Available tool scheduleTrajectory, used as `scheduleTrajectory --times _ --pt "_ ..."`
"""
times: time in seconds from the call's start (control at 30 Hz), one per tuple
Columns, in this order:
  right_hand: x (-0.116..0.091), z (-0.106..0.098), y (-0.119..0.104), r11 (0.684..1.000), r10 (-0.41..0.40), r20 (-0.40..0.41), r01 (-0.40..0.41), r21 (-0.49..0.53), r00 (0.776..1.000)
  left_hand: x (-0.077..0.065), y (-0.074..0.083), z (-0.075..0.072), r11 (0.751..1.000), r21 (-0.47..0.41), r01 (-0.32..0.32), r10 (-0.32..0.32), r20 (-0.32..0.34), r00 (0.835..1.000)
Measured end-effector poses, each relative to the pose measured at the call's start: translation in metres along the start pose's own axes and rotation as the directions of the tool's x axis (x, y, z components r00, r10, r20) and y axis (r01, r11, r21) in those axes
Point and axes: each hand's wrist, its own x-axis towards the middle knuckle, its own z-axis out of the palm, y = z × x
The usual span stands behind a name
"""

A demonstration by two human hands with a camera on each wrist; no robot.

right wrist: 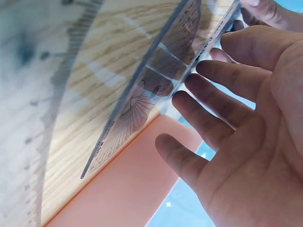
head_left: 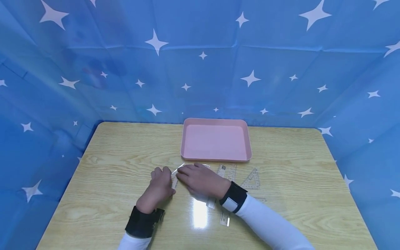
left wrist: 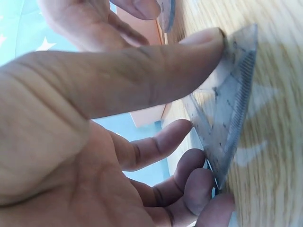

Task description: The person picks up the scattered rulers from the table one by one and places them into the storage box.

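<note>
My left hand (head_left: 159,185) pinches a clear set square (left wrist: 232,85) with printed markings, its thumb on one edge and fingertips at the far edge. The set square stands tilted against the wooden table. Beside it, my right hand (head_left: 203,178) reaches in from the right, fingers loosely extended. In the right wrist view its fingertips (right wrist: 182,99) are at a clear strip-like edge; whether that belongs to the same set square I cannot tell. A clear protractor (right wrist: 137,104) lies near the right hand, partly covered by it in the head view.
A pink tray (head_left: 216,161) stands at the table's back, just beyond the hands. Two clear rulers (head_left: 225,218) lie partly beneath the right forearm. Another clear set square (head_left: 252,180) rests to their right, near a clear edge (head_left: 260,199) partly hidden by the sleeve.
</note>
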Motion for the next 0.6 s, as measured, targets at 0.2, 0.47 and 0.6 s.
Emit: scheduleTrajectory --times 0.2,0.47,0.6 --pt "0.0035 -0.0028 0.0018 0.999 0.032 0.026 -0.031 -0.017 0.999 0.0027 -0.0013 -0.001 0.999 -0.028 0.024 -0.023 0.022 0.999" --pt "0.0082 -0.0011 0.0017 0.997 0.05 0.037 -0.048 -0.064 0.998 0.0066 -0.0035 -0.001 0.996 -0.068 0.05 -0.046 0.067 0.997" --pt "0.009 -0.0006 0.0018 0.997 0.057 0.043 -0.054 -0.062 0.997 0.0074 -0.0053 -0.0009 0.998 -0.055 0.024 -0.021 0.057 0.998"
